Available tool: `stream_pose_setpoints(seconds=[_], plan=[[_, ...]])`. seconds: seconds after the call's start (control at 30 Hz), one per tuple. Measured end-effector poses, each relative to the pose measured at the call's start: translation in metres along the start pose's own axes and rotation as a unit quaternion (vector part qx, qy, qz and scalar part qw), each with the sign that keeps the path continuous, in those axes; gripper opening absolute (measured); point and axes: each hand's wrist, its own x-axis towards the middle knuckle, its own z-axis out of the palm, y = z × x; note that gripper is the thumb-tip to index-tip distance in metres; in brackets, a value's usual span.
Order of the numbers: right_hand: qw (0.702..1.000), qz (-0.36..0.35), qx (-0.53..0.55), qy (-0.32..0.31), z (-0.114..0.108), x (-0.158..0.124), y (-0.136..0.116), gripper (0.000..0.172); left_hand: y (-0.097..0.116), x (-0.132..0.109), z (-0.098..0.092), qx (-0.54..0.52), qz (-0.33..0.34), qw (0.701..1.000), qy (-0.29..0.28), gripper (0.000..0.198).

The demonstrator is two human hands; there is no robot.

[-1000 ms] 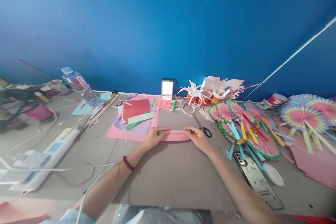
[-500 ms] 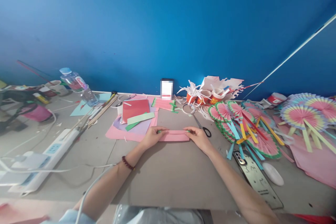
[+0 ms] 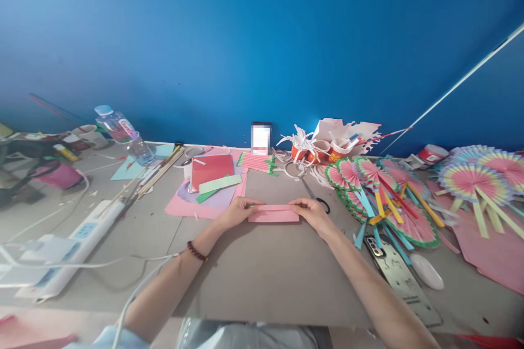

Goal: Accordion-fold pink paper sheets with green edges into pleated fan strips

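Observation:
A narrow pink paper strip (image 3: 273,215) with a lengthwise fold lies in front of me at the middle of the table. My left hand (image 3: 237,214) pinches its left end, and my right hand (image 3: 311,212) pinches its right end, thumbs and fingers closed on the top edge. A trace of green shows at the left fingertips. Scissors (image 3: 317,196) with dark handles lie just beyond my right hand. Past my left hand are a red paper packet (image 3: 212,172) and light green strips (image 3: 220,184). A pleated pink paper piece with green edges (image 3: 256,162) lies farther back.
Finished paper fans (image 3: 374,174) and a phone (image 3: 401,278) lie on the right, with a white mouse (image 3: 426,271) beside it. A power strip (image 3: 82,240) with cables occupies the left. A plastic bottle (image 3: 118,125) and paper cups (image 3: 339,150) stand near the wall.
The pink strip's front flap now looks slightly wider and flatter, and my right fingers sit a little differently along its top edge. Both hands remain on the strip.

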Motion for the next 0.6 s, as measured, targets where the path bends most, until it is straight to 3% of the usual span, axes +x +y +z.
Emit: stream_pose_setpoints(seconds=[0.1,0.2,0.3,0.43,0.5,0.6], plan=[[0.999,-0.012,-0.040,-0.014,-0.004,0.000,-0.001,0.038,-0.003,0.000,0.002,0.022,0.023,0.999,-0.006,0.035],[0.994,-0.045,-0.100,-0.012,-0.007,-0.001,-0.004,0.031,-0.003,0.000,0.007,0.100,0.091,0.990,0.050,0.025],[0.971,-0.156,-0.178,0.026,-0.006,-0.003,-0.008,0.020,0.000,-0.001,0.010,0.240,0.211,0.938,0.136,0.021],[0.891,-0.359,-0.264,0.087,-0.003,-0.004,-0.010,0.016,0.002,-0.003,0.011,0.398,0.313,0.837,0.208,0.020],[0.865,-0.389,-0.307,0.082,-0.001,-0.005,-0.008,0.018,0.000,-0.004,0.011,0.448,0.324,0.809,0.200,0.020],[0.856,-0.375,-0.351,0.058,0.002,-0.005,-0.006,0.020,-0.005,-0.003,0.012,0.485,0.307,0.800,0.174,0.018]])
